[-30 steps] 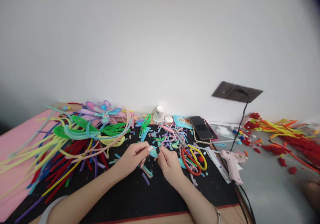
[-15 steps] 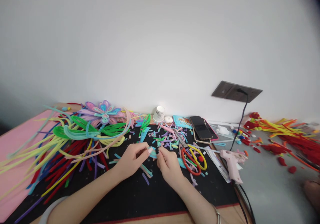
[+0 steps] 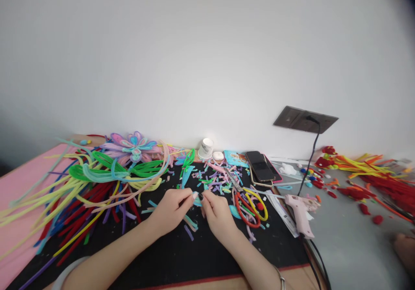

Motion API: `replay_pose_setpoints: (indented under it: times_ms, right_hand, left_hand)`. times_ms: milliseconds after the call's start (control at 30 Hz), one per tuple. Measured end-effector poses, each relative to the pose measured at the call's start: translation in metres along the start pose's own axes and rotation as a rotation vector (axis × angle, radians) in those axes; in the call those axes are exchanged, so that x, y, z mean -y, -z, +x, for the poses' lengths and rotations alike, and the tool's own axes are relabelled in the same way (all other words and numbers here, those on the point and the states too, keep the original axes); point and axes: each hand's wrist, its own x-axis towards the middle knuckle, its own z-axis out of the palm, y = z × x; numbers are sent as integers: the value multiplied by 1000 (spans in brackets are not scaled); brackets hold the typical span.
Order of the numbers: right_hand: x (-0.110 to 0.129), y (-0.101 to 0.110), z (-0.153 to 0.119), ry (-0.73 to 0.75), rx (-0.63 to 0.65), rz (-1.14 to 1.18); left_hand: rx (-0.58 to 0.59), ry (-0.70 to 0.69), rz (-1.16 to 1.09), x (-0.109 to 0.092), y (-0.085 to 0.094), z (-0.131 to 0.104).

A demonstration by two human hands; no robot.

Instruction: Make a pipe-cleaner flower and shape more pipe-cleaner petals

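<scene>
My left hand [image 3: 171, 210] and my right hand [image 3: 218, 214] meet above the black mat [image 3: 181, 259]. Between their pinched fingertips is a small light blue fuzzy piece [image 3: 197, 201], apparently pipe cleaner; the fingers cover most of it. Just behind them, a blue leaf-shaped piece [image 3: 186, 176] lies among short pipe cleaner scraps [image 3: 215, 177]. Scissors [image 3: 238, 212] with red and yellow handles rest to the right of my right hand. Some blue and purple cut strips [image 3: 188, 232] lie below my left hand.
Long pipe cleaners [image 3: 81, 208] and a pastel fuzzy flower [image 3: 134, 146] fill the left. A paper cup [image 3: 206, 148] and a phone [image 3: 261, 167] stand near the wall. At right are a pink glue gun [image 3: 301, 216], its cord, red pieces [image 3: 353, 192] and another person's hand [image 3: 403, 246].
My right hand has shifted slightly left, bringing its fingertips closer to those of my left hand. Both hands still pinch the light blue piece.
</scene>
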Motion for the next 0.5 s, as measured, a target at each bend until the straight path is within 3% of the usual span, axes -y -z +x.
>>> replay_pose_setpoints:
  times_ms: [133, 267, 433, 500]
  right_hand:
    - [-2, 7, 9, 5, -50, -80]
    - [-4, 3, 24, -72, 32, -100]
    - [11, -16, 51, -46, 151, -84]
    - [20, -19, 57, -68, 125, -153]
  left_hand:
    - [-114, 101, -192, -2, 11, 2]
    - [-299, 201, -387, 5, 15, 5]
    - [-336, 184, -514, 16, 12, 8]
    - [-376, 184, -536, 18, 13, 8]
